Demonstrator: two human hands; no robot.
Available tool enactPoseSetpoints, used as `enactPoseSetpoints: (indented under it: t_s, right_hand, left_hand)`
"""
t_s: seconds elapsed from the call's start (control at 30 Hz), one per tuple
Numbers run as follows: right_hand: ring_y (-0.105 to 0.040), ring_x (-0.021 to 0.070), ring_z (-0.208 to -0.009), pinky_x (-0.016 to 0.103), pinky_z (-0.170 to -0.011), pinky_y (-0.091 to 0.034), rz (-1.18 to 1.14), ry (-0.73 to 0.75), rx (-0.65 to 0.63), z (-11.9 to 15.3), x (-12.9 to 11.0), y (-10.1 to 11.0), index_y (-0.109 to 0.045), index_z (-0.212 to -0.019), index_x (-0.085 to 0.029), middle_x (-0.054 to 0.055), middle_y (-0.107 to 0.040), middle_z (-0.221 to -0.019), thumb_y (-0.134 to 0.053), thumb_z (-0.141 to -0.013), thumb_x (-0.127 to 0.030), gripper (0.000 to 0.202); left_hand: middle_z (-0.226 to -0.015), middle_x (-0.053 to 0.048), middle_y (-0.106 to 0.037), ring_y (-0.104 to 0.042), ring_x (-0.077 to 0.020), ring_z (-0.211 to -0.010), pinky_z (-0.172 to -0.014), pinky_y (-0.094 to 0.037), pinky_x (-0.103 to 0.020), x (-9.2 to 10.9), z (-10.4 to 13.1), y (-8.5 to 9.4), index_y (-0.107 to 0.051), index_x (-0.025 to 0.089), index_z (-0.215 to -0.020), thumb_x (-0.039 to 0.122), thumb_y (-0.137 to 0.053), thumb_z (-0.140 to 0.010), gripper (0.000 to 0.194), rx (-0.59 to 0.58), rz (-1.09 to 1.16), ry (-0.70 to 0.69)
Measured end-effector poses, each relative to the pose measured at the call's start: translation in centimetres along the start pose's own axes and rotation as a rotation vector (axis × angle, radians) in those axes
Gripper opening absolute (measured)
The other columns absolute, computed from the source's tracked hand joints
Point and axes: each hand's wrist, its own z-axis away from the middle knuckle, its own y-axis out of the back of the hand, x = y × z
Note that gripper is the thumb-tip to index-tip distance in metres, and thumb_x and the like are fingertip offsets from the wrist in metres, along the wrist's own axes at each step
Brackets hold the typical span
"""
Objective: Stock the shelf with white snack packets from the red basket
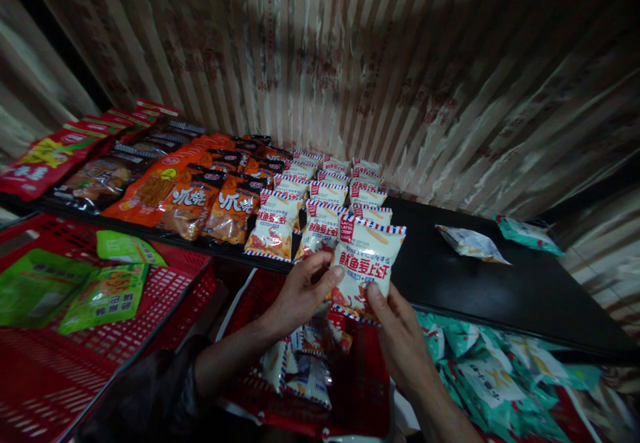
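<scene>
Between both hands is a white snack bag [367, 256] with red lettering and striped ends, its front toward me. My left hand [305, 289] pinches its left side, thumb in front. My right hand [400, 326] grips the lower right part, thumb pressed on the front. Just behind it, matching white snack bags [327, 196] stand in rows on the black shelf [410, 276]. Beneath my hands, a red basket [363, 389] contains several more small snack bags [310, 376].
Orange snack bags [190, 206], dark packets [97, 176] and red packets [50, 153] line the shelf's left. A white packet [473, 244] and teal packet [529, 234] lie at right. Below are a left red basket [125, 323] with green packets [113, 299] and a pile of teal bags [493, 379].
</scene>
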Motion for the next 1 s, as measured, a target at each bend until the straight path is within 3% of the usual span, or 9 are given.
enactPoseSetpoints:
  t_s: [0.5, 0.63, 0.83, 1.0]
  right_hand:
    - [-0.061, 0.0275, -0.116, 0.045, -0.106, -0.044, 0.020, -0.051, 0.057, -0.1, 0.5, 0.5, -0.061, -0.128, -0.026, 0.006, -0.068, -0.125, -0.070, -0.079, -0.056, 0.058]
    - [-0.062, 0.0274, -0.115, 0.046, -0.105, -0.044, 0.018, -0.035, 0.046, 0.0, 0.5, 0.6, -0.061, -0.127, -0.025, 0.007, -0.069, -0.123, -0.070, -0.078, -0.056, 0.058]
    - [-0.065, 0.0271, -0.107, 0.042, -0.096, -0.051, 0.049, 0.023, -0.028, 0.2, 0.4, 1.0, -0.064, -0.122, -0.024, 0.007, -0.072, -0.117, -0.067, -0.081, -0.054, 0.051]
    - [-0.068, 0.0245, -0.096, 0.036, -0.085, -0.054, 0.149, 0.064, -0.007, 0.2, 0.6, 2.0, -0.063, -0.118, -0.024, 0.006, -0.073, -0.111, -0.064, -0.083, -0.055, 0.047]
  left_hand:
    - [-0.084, -0.002, -0.065, -0.060, -0.0167, -0.080, -0.072, -0.048, -0.028, 0.1, 0.2, -0.3, -0.059, 0.018, -0.082, 0.045, -0.061, -0.081, 0.028, 0.059, -0.030, 0.001]
    - [-0.089, -0.003, -0.066, -0.062, -0.0175, -0.083, -0.077, -0.050, -0.030, -0.4, 0.4, -0.2, -0.059, 0.018, -0.089, 0.045, -0.060, -0.084, 0.027, 0.019, -0.025, -0.020]
    - [-0.102, -0.006, -0.069, -0.065, -0.0198, -0.094, -0.085, -0.050, -0.033, -1.4, 0.9, -0.3, -0.057, 0.018, -0.099, 0.043, -0.061, -0.086, 0.028, -0.023, 0.013, -0.030]
    - [-0.102, -0.006, -0.071, -0.067, -0.0206, -0.094, -0.088, -0.051, -0.035, -1.6, 0.8, -1.3, -0.058, 0.018, -0.097, 0.042, -0.065, -0.083, 0.029, -0.030, 0.052, -0.032]
